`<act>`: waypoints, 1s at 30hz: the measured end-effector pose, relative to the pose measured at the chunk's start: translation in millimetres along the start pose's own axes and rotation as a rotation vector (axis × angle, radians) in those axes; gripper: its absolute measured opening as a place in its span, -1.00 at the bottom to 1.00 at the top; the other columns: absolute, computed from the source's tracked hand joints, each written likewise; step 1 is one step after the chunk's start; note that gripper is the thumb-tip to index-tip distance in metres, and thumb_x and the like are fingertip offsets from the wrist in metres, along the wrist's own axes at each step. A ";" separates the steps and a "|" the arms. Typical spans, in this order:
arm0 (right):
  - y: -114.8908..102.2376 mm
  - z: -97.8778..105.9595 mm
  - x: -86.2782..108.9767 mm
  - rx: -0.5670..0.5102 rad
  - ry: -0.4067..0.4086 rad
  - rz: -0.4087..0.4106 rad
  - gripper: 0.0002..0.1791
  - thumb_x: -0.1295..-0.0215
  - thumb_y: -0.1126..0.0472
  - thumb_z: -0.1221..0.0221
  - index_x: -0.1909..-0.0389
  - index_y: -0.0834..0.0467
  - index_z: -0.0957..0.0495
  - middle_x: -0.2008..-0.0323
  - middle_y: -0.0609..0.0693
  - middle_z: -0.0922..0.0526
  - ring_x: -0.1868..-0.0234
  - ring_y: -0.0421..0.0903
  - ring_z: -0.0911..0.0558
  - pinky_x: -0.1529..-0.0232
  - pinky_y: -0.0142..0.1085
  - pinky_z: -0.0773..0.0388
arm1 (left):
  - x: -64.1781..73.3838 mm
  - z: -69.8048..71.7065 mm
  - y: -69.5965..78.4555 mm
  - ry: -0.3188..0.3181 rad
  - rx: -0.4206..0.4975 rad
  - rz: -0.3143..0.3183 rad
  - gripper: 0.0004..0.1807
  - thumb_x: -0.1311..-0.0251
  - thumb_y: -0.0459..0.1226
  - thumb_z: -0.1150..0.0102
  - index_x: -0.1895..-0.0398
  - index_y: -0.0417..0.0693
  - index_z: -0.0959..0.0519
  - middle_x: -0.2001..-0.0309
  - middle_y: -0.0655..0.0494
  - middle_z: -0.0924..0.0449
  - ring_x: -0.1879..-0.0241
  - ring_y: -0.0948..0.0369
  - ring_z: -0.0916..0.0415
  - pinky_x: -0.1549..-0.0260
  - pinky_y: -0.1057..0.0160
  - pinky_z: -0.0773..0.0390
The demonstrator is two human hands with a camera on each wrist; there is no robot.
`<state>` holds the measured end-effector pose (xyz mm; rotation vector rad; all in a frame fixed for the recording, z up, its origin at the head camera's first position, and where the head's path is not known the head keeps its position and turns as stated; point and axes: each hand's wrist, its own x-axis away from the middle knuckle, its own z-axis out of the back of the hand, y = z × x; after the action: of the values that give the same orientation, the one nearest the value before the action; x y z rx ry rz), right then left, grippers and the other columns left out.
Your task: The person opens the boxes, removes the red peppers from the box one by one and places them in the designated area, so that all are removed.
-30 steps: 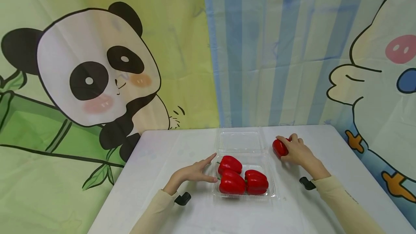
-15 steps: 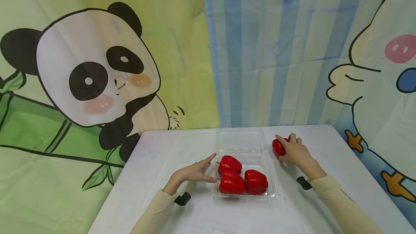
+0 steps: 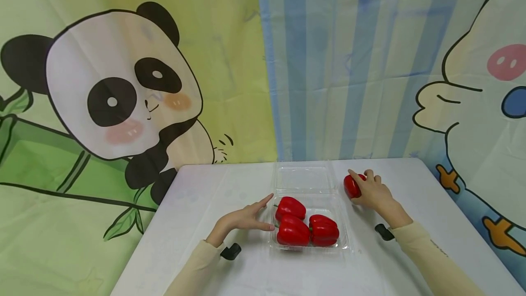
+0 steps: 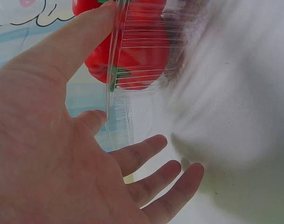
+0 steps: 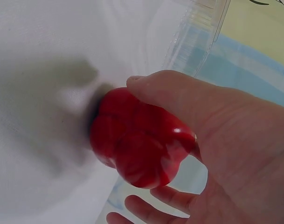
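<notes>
A red bell pepper (image 3: pixel 351 186) is in my right hand (image 3: pixel 376 194), right of the clear plastic container. The thumb and fingers grip its sides, and the right wrist view shows its lobed end (image 5: pixel 139 144) close over the table. Three more red bell peppers lie inside the container (image 3: pixel 318 205): one at back left (image 3: pixel 291 208), one at front left (image 3: pixel 293 231) and one at front right (image 3: pixel 324 230). My left hand (image 3: pixel 246 218) has thumb and index finger spread along the container's left rim. In the left wrist view the other fingers (image 4: pixel 153 186) extend loosely, holding nothing.
Hinged at the back, the container's clear lid (image 3: pixel 305 180) lies folded away on the white table (image 3: pixel 218 186). Behind the table hangs a printed curtain (image 3: pixel 230 81) with a panda and stripes. Each wrist carries a small black camera.
Between the first two frames my right hand and its bell pepper shifted slightly left toward the container. Since then they have barely moved. My left hand and the container stay put.
</notes>
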<state>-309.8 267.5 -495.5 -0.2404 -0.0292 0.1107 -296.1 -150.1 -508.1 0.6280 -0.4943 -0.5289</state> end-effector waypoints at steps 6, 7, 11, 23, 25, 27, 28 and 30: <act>0.4 1.6 2.7 -0.003 0.009 -0.002 0.10 -0.03 0.10 -0.47 -0.53 0.16 -0.05 -0.31 0.54 -0.13 -0.20 0.56 -0.27 0.01 0.31 -0.58 | 0.0 0.3 -0.1 -0.002 -0.001 -0.004 0.16 -0.11 0.19 -0.35 -0.65 0.24 0.14 -0.50 -0.20 -0.22 -0.51 -0.17 -0.13 -0.35 -0.38 -0.22; 0.4 1.8 3.2 -0.002 0.011 -0.001 0.10 -0.03 0.10 -0.47 -0.53 0.16 -0.04 -0.31 0.54 -0.13 -0.20 0.56 -0.28 0.01 0.31 -0.58 | -0.2 0.4 0.0 -0.003 0.002 -0.004 0.15 -0.11 0.19 -0.35 -0.65 0.24 0.14 -0.50 -0.20 -0.21 -0.51 -0.17 -0.13 -0.35 -0.38 -0.22; 0.5 3.3 4.7 0.005 0.016 0.006 0.11 -0.02 0.10 -0.49 -0.53 0.17 -0.04 -0.30 0.54 -0.14 -0.18 0.56 -0.29 0.03 0.31 -0.58 | -0.1 1.0 -0.1 -0.007 0.003 -0.004 0.16 -0.11 0.21 -0.34 -0.65 0.24 0.15 -0.51 -0.19 -0.20 -0.51 -0.15 -0.13 -0.36 -0.37 -0.21; 0.2 3.4 5.8 0.006 0.011 0.009 0.11 0.00 0.12 -0.49 -0.52 0.18 -0.05 -0.31 0.53 -0.14 -0.21 0.56 -0.28 0.02 0.31 -0.59 | -2.0 1.0 -1.2 -0.015 0.008 0.002 0.16 -0.11 0.19 -0.36 -0.65 0.24 0.15 -0.51 -0.19 -0.21 -0.51 -0.15 -0.14 -0.36 -0.36 -0.23; 0.2 3.8 5.8 0.008 0.013 0.012 0.11 -0.01 0.11 -0.49 -0.52 0.17 -0.05 -0.32 0.52 -0.14 -0.21 0.55 -0.29 0.02 0.31 -0.59 | -2.5 0.7 -1.9 -0.016 0.011 0.006 0.16 -0.11 0.18 -0.36 -0.65 0.25 0.16 -0.51 -0.20 -0.20 -0.51 -0.15 -0.13 -0.36 -0.36 -0.23; -0.3 4.9 6.2 0.012 0.015 0.017 0.11 -0.02 0.11 -0.49 -0.53 0.17 -0.05 -0.33 0.52 -0.14 -0.21 0.54 -0.30 0.02 0.30 -0.59 | -2.7 0.7 -2.3 -0.017 0.014 0.009 0.16 -0.11 0.17 -0.36 -0.65 0.24 0.16 -0.51 -0.20 -0.20 -0.51 -0.15 -0.13 -0.36 -0.36 -0.22; -0.7 5.6 6.6 0.013 0.017 0.020 0.11 -0.02 0.11 -0.49 -0.53 0.17 -0.05 -0.34 0.51 -0.14 -0.21 0.54 -0.30 0.02 0.30 -0.59 | -2.8 0.8 -2.5 -0.017 0.015 0.010 0.16 -0.11 0.17 -0.36 -0.65 0.24 0.16 -0.51 -0.20 -0.20 -0.51 -0.15 -0.13 -0.36 -0.36 -0.22; -1.2 6.6 7.1 0.015 0.024 0.028 0.11 -0.02 0.11 -0.49 -0.53 0.18 -0.05 -0.34 0.51 -0.15 -0.20 0.53 -0.31 0.03 0.29 -0.60 | -2.9 0.8 -2.8 -0.018 0.016 0.011 0.16 -0.11 0.17 -0.36 -0.65 0.25 0.16 -0.51 -0.21 -0.20 -0.51 -0.16 -0.13 -0.36 -0.36 -0.22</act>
<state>-302.9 268.8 -488.7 -0.2268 -0.0014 0.1362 -299.6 -150.6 -510.2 0.6364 -0.5193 -0.5211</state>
